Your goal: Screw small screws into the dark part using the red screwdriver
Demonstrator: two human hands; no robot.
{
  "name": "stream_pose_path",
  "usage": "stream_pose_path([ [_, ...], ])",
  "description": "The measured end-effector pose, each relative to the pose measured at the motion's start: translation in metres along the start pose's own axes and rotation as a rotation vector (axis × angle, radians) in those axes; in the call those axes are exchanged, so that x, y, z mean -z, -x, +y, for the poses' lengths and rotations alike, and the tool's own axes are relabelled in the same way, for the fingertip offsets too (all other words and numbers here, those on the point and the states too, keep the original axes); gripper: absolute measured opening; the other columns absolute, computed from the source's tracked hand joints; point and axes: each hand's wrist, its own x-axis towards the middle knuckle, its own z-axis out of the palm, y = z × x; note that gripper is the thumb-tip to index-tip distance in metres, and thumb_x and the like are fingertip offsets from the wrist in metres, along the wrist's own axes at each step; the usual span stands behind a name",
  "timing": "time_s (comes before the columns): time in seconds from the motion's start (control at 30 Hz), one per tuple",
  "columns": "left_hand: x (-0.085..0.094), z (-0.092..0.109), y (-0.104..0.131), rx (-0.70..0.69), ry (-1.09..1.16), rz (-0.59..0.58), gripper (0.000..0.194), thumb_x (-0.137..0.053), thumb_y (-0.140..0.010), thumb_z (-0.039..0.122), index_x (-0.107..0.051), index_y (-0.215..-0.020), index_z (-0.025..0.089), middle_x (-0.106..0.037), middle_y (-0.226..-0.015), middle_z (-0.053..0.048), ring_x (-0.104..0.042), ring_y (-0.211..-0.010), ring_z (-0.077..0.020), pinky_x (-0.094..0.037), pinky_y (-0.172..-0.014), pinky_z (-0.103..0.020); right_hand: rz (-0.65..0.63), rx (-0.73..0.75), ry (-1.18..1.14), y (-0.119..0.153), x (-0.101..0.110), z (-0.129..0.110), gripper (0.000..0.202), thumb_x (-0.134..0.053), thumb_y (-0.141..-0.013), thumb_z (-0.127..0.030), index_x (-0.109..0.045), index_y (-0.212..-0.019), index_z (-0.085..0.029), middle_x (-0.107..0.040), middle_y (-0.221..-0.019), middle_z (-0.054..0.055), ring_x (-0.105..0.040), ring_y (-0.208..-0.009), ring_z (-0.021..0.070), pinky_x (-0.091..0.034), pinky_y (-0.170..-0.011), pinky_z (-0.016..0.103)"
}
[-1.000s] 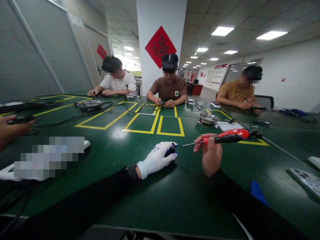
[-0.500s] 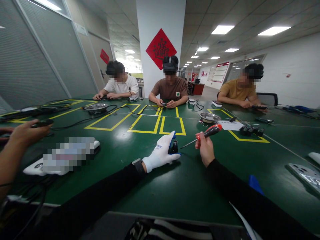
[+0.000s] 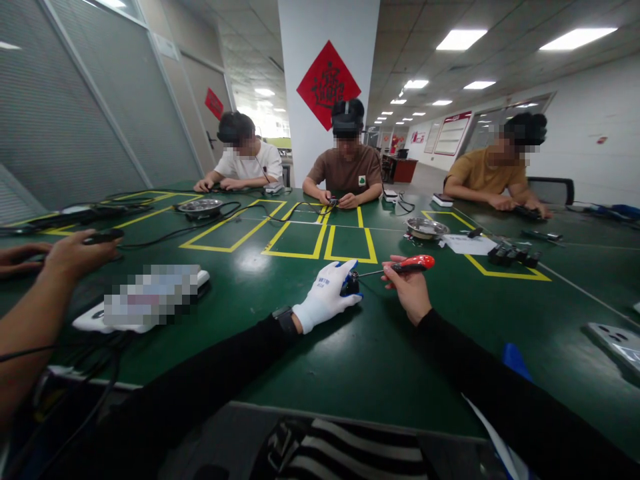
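My left hand, in a white glove with blue on the finger side, grips a small black part just above the green table. The part's exact kind I cannot make out. Bare and without a glove, my right hand is closed round a screwdriver with a red and black handle. Its thin shaft lies nearly level and points left. The tip meets the top of the black part, or comes very close to it.
A metal bowl, a paper sheet and several black parts lie to the right. Phones rest at left and far right. A co-worker's arm reaches in from the left. Three people sit opposite.
The screwdriver has swung from slanting to nearly level, and its tip has come to the black part. My left hand has tilted that part. The whole view has shifted slightly.
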Motion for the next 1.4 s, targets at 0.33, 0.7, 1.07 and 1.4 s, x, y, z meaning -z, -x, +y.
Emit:
stream_pose_path([
  [0.33,0.014,-0.001,-0.005,0.026,0.323,0.137,0.067,-0.055,-0.082,0.041,-0.031,-0.140,0.018,-0.049,-0.133,-0.012,-0.046,-0.122,-0.0240,-0.033,-0.106,-0.041,-0.063,-0.148,-0.076,0.004,0.000,0.002,0.034,-0.076,-0.062,-0.030,-0.062,-0.090,-0.015,-0.069,-0.083,0.004,-0.064,-0.069,0.0137,-0.051,-0.058,0.024],
  [0.7,0.005,-0.069,-0.024,0.598,0.490,0.215,0.049,-0.054,-0.081,0.031,-0.046,-0.127,0.019,-0.064,-0.107,-0.009,-0.063,-0.086,-0.0192,-0.051,-0.079,-0.035,-0.071,-0.348,-0.335,-0.001,0.000,0.003,0.021,-0.072,-0.069,-0.023,-0.059,-0.083,-0.017,-0.072,-0.084,0.006,-0.069,-0.077,0.0164,-0.056,-0.067,0.025],
  [1.07,0.004,-0.079,-0.016,0.359,-0.068,0.020,0.060,-0.057,-0.076,0.039,-0.044,-0.132,0.019,-0.049,-0.133,-0.011,-0.044,-0.123,-0.0266,-0.035,-0.104,-0.039,-0.114,-0.362,-0.318,0.000,0.000,0.002,0.022,-0.071,-0.070,-0.022,-0.058,-0.088,-0.017,-0.072,-0.085,0.006,-0.069,-0.073,0.0154,-0.056,-0.066,0.025],
  [1.4,0.009,-0.070,-0.015,0.386,-0.064,-0.004,0.059,-0.058,-0.074,0.039,-0.048,-0.129,0.022,-0.052,-0.129,-0.009,-0.048,-0.119,-0.0268,-0.037,-0.101,-0.039,-0.133,-0.369,-0.336,-0.003,0.003,0.006,0.020,-0.070,-0.072,-0.021,-0.058,-0.088,-0.017,-0.072,-0.083,0.005,-0.068,-0.072,0.0149,-0.056,-0.063,0.024],
])
